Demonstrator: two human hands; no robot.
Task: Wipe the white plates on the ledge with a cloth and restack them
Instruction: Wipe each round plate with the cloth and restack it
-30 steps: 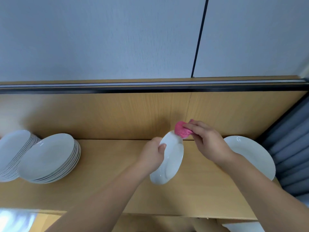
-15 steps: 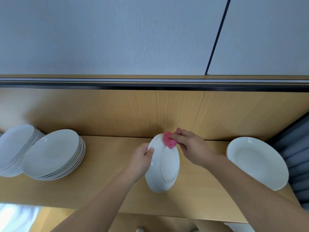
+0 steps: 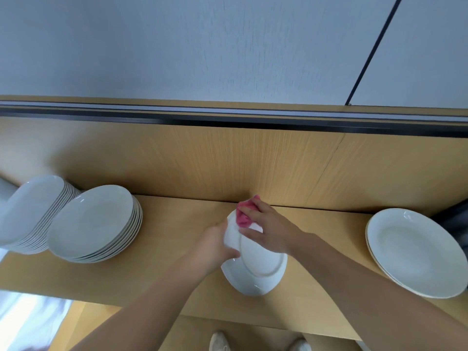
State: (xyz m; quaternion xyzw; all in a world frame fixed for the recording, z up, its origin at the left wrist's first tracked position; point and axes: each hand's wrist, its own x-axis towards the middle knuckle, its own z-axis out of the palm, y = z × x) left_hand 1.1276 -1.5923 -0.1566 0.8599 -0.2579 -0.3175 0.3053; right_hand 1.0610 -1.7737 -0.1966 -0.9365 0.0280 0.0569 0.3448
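My left hand [image 3: 215, 247] grips the left rim of a white plate [image 3: 258, 272] held above the wooden ledge [image 3: 177, 249], its underside with the foot ring turned towards me. My right hand [image 3: 268, 226] holds a pink cloth [image 3: 244, 214] against the plate's upper part. Two stacks of several white plates stand at the left, the nearer stack [image 3: 93, 224] and a farther stack [image 3: 33, 211] at the frame edge. A short stack of white plates [image 3: 415, 252] lies at the right end of the ledge.
A wooden back panel [image 3: 253, 160] rises behind the ledge, topped by a dark rail [image 3: 228, 117] and a pale wall. A dark grey surface [image 3: 455, 224] borders the ledge on the right. My shoes [image 3: 220, 342] show below the front edge.
The plate has been turned so its underside faces me. My right hand with the cloth moved from the top rim onto the plate's back. The view shifted left.
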